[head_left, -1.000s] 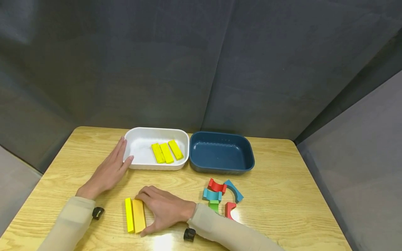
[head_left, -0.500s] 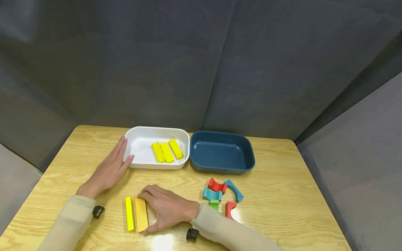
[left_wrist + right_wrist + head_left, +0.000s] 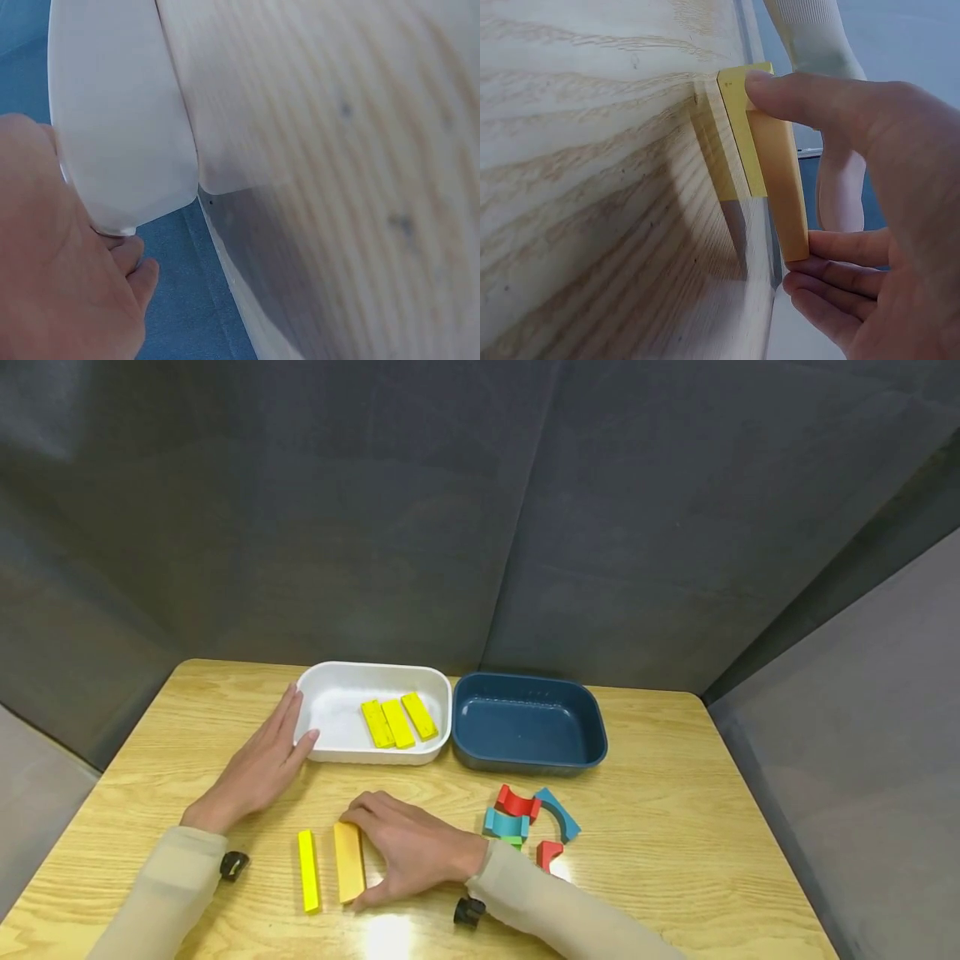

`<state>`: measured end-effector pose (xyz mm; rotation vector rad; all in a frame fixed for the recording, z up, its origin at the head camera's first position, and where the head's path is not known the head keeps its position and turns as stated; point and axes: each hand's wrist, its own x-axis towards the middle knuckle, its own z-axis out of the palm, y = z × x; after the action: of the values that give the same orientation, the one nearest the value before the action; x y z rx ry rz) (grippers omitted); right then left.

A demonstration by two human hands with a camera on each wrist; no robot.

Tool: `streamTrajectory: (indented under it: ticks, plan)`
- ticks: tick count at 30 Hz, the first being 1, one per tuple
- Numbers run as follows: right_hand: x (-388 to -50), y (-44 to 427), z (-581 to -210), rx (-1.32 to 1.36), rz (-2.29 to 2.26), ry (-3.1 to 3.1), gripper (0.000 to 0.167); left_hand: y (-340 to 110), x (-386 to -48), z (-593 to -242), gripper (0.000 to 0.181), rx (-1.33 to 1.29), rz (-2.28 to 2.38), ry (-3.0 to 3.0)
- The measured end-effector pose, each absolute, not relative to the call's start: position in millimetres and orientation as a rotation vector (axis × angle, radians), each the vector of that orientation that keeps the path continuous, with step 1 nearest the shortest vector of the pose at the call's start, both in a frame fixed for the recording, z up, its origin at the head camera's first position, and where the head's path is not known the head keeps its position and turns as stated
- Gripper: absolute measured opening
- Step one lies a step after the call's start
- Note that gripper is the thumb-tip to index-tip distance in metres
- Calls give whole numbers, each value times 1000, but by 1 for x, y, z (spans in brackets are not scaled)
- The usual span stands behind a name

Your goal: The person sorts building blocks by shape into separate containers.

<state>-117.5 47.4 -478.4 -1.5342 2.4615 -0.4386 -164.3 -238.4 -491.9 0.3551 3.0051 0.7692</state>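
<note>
At the left end of a white tray [image 3: 330, 702], my left hand [image 3: 255, 777] holds the rim, thumb over the front edge and fingers along the end wall. The left wrist view shows fingertips bent round the tray's lip. My right hand [image 3: 416, 847] grips an orange-yellow rectangular block [image 3: 348, 864] lengthwise, thumb at its near end and fingers at its far end. To the left of that block, a bright yellow block [image 3: 309, 871] stands on its narrow edge. Three yellow blocks [image 3: 397, 724] lie flat inside the white tray.
A dark blue tray [image 3: 528, 768] stands right of the white one. Right of centre lie arch-shaped blocks: a red arch [image 3: 517, 803], a blue arch [image 3: 506, 823], a larger blue arch [image 3: 558, 814], a partly hidden green block [image 3: 513, 841] and another red arch [image 3: 547, 854]. Grey cloth [image 3: 450, 527] hangs behind the table.
My right hand has moved the orange-yellow block to the right and slightly away from me, widening its gap from the bright yellow block. My left hand stays at the white tray.
</note>
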Motion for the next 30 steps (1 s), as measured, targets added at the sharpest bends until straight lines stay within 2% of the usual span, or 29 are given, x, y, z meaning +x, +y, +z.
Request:
streamTrajectory:
  ticks: [18,30]
  plan:
    - [-125,68,-460,-1432,-500,2541,102,-239,-165,-494,82,365,751,3016]
    - [-150,75,-443,-1389,-549,2561,102,-239,-165,-494,81,377,755,3015]
